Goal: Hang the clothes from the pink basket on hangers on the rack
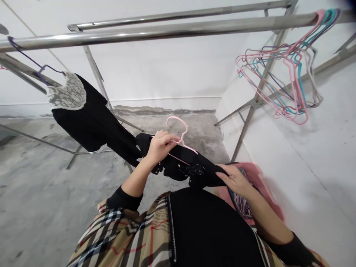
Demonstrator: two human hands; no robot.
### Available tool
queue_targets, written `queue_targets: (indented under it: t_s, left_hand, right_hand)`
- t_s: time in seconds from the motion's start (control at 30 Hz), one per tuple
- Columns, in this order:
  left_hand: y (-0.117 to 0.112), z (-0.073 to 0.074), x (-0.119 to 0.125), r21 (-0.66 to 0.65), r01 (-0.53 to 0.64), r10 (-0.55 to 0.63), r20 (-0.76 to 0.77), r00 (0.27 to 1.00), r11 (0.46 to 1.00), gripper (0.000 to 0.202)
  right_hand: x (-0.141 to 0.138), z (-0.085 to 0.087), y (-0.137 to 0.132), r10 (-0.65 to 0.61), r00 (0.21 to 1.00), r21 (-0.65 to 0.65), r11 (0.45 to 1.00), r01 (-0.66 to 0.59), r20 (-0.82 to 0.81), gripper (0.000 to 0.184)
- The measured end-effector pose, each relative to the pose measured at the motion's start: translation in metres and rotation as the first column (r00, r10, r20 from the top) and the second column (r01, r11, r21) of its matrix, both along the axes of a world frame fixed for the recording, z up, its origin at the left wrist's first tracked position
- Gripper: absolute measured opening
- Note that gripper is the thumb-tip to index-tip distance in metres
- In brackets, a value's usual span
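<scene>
Stretched between my hands is a black garment (178, 168) with shiny round decorations on its front. A pink hanger (185, 134) sits inside its neckline, hook pointing up. My left hand (162, 145) is closed around the hanger's shoulder and the cloth there, with the thumb near the base of the hook. At the garment's right end, my right hand (235, 180) pinches the black fabric between thumb and fingers. Whether the hanger's right arm reaches fully into that side is hidden by the cloth.
A metal rail (155, 34) runs across the top. At left hangs a black dress (83, 124) with a white lace collar. Several pink, blue and purple hangers (297, 74) hang at right. Below them a pink basket (263, 178) with clothes stands on the concrete floor (55, 200).
</scene>
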State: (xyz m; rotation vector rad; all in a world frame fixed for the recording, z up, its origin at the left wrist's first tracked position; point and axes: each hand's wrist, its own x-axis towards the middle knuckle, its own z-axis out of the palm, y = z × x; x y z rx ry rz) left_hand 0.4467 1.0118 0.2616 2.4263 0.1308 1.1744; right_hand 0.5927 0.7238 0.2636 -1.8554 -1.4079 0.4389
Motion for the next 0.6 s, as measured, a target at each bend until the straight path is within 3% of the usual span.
queue_targets:
  t_s: [0.07,0.13,0.23,0.3,0.43,0.6]
  left_hand:
    - [-0.001,0.001,0.001,0.041,-0.021,0.020,0.039,0.999,0.999,0.016]
    - [-0.003,-0.001,0.001,0.029,-0.117,0.114,0.098,0.989,0.993,0.013]
    - [-0.012,-0.013,-0.002,-0.106,-0.315,0.332,0.237,0.913,0.943,0.020]
    - [-0.021,-0.026,-0.007,-0.227,-0.362,0.419,0.309,0.854,0.904,0.028]
    - [-0.040,-0.055,-0.020,-0.380,-0.294,0.408,0.265,0.874,0.877,0.028]
    - [-0.048,-0.079,-0.049,-0.341,-0.318,0.377,0.120,0.918,0.884,0.024]
  right_hand:
    - [-0.006,-0.006,0.006,-0.050,0.998,0.079,0.995,0.052,-0.029,0.026]
    - [-0.009,-0.009,0.011,-0.107,0.993,0.154,0.982,0.112,-0.038,0.025]
    - [-0.012,-0.007,0.024,-0.149,0.988,0.223,0.963,0.152,-0.032,0.023]
    - [-0.015,-0.004,0.036,-0.170,0.985,0.253,0.952,0.171,-0.028,0.023]
    - [-0.024,0.010,0.074,-0.182,0.980,0.277,0.941,0.196,-0.074,0.024]
    - [-0.032,0.044,0.147,-0.089,0.972,0.319,0.935,0.157,-0.217,0.028]
